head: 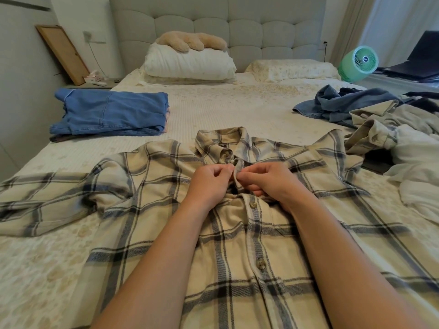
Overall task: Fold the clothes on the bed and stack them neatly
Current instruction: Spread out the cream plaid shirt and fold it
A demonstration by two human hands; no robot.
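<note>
- Plaid shirt [237,233] lies front up and spread flat on the bed [225,105], collar toward the headboard
- Left hand [209,184] and right hand [268,184] meet just below the collar, each pinching the shirt's placket edge
- Folded blue stack [109,115] lies beyond the shirt's left sleeve, near the bed edge
- Unfolded heap [370,115] lies beyond the right shoulder
- Open sheet lies between stack and heap

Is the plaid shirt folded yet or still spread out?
Spread out: the plaid shirt lies flat with sleeves splayed, while both hands pinch its placket near the collar.
</note>
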